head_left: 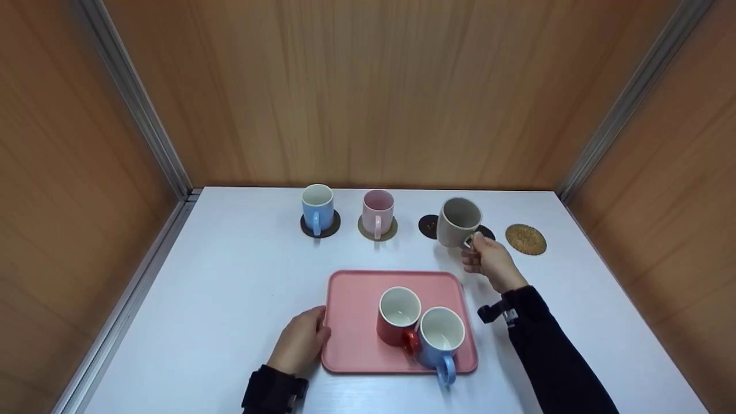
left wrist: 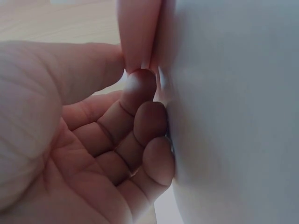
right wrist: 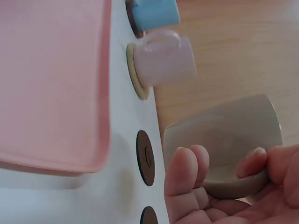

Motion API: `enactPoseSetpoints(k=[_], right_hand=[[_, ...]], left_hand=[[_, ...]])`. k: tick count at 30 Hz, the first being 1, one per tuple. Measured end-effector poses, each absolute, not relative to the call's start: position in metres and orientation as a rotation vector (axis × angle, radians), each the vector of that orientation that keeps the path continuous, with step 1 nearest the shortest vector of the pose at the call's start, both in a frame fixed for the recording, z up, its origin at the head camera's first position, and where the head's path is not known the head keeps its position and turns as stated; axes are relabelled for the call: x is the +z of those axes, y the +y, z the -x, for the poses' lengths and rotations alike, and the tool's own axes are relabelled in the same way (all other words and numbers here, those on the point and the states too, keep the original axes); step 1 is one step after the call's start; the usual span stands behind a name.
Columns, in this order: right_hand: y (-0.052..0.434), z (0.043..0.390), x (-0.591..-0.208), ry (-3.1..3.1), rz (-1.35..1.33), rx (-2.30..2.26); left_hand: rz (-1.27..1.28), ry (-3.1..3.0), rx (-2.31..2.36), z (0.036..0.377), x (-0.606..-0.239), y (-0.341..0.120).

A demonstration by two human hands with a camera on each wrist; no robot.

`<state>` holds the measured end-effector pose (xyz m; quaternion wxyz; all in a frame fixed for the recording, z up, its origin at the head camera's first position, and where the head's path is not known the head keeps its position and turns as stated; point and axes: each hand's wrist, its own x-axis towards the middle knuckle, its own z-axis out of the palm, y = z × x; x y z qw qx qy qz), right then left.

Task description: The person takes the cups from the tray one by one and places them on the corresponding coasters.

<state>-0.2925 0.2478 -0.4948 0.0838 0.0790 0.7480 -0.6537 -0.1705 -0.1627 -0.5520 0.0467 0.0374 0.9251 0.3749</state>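
Nearest me, the left hand (head_left: 300, 339) pinches the left rim of the pink tray (head_left: 353, 319), thumb and fingers closed on it with no real gap; the tray lies on the white table (head_left: 201, 299), and a hard tug there could jolt its two mugs together. The light-blue mug (head_left: 441, 339) stands in the near right corner, its handle reaching past the tray's rim, where I judge a passing sleeve could catch it and tip it. The red mug (head_left: 394, 330) is just beside it, handle turned against it; both show only pale lining inside, so I take them as holding nothing. Further out, the right hand (head_left: 493, 261) has its fingers closed round the handle of the grey mug (head_left: 457, 227), which I read from the wrist view as tilted and clear of the table. All its weight hangs off one side, so it could roll in that pinch, or land half on a coaster: dark ones lie to its left (head_left: 428, 228) and right (head_left: 487, 231), a cork coaster (head_left: 526, 239) beyond. Farthest, a blue mug (head_left: 318, 210) and a pink mug (head_left: 378, 214) stand upright on coasters; I cannot make out their bottoms.
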Motion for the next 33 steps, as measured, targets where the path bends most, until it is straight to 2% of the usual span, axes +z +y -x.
enactPoseSetpoints(k=[17,33], right_hand=[[0.229,0.353,-0.499,2.024,-0.403,-2.08],[0.215,0.371,-0.514,2.041,-0.403,-2.037]], left_hand=[[-0.084,2.802,1.15,0.172,-0.55,-0.163],[-0.056,2.747,1.145,0.172,-0.549,-0.164]])
